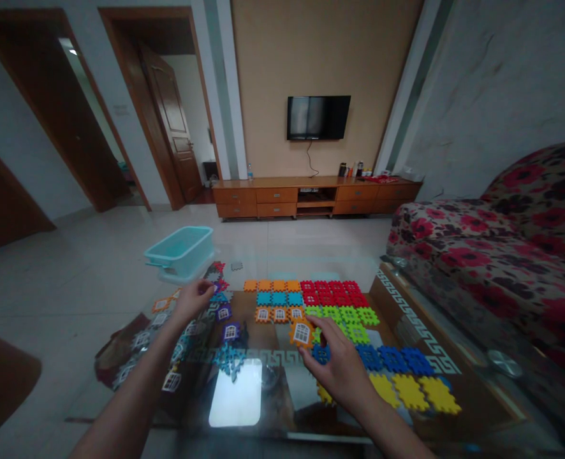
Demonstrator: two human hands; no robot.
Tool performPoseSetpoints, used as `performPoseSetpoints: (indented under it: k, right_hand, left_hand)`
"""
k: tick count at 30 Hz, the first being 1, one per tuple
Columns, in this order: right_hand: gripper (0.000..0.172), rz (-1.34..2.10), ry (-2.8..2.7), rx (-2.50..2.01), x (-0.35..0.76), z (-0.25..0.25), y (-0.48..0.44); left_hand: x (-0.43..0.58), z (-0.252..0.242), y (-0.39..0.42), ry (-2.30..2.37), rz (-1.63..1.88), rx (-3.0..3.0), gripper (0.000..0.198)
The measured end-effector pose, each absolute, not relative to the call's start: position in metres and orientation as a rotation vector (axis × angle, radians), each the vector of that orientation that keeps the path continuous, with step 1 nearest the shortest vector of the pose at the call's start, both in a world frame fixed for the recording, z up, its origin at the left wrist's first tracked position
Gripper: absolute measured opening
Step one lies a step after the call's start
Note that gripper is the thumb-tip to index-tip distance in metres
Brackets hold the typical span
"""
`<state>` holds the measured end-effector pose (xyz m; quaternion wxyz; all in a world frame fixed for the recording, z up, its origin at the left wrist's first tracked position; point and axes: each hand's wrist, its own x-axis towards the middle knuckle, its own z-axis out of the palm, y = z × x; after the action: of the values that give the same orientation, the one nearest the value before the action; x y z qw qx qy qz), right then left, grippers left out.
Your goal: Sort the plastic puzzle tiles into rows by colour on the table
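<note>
Orange window tile [301,333] – 1, right fingers [312,364] | cyan tiles [279,298] – 3

Dim, cool light fills the room around a wall-mounted television [319,118], its dark screen catching pale upright reflections. Well below the television, a patch of white glare [236,395] burns out on a glass tabletop [273,408], while nearby coloured tiles [331,293] hold strong hues but soft edges. Far to the television's left, a small strip of light [67,46] shows through a dark doorway [29,83]; below the set, the floor [301,239] carries a faint sheen. Wide-angle distortion tilts a door frame [206,99] left of the television and wall trim [408,83] right of it. Corners farthest from it darken.
</note>
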<state>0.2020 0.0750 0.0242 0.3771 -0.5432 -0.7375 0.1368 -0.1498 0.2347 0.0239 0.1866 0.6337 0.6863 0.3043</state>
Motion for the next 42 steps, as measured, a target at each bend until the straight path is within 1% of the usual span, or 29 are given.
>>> performPoseSetpoints:
  k: [5,8,10,13,17,28,37,40,42]
  right_hand:
    - [0.048,0.314,-1.898,-1.393,0.201,0.02,0.076]
    - [0.048,0.297,-1.916,-1.399,0.201,0.019,0.077]
    - [0.048,0.294,-1.921,-1.402,0.201,0.018,0.078]
    - [0.048,0.294,-1.914,-1.399,0.201,0.016,0.078]
    - [0.046,0.308,-1.912,-1.398,0.201,0.015,0.077]
    - [0.048,0.324,-1.921,-1.418,0.202,0.017,0.077]
    - [0.048,0.345,-1.924,-1.38,0.199,0.014,0.079]
    - [0.048,0.345,-1.923,-1.354,0.198,0.012,0.081]
    - [0.048,0.347,-1.92,-1.34,0.197,0.011,0.082]
  left_hand:
    - [-0.227,-0.015,0.237,2.332,0.636,1.936,0.052]
    - [-0.252,-0.032,0.233,2.541,0.431,1.884,0.062]
    - [-0.26,-0.039,0.232,2.573,0.304,1.838,0.066]
    - [-0.262,-0.044,0.23,2.545,0.205,1.75,0.072]
    - [-0.259,-0.046,0.227,2.513,0.127,1.685,0.072]
    - [-0.264,-0.065,0.23,2.577,0.181,1.685,0.074]
    - [-0.249,-0.051,0.221,2.674,0.262,1.617,0.071]
    - [-0.243,-0.049,0.214,2.697,0.396,1.623,0.068]
    - [-0.239,-0.048,0.208,2.656,0.568,1.716,0.059]
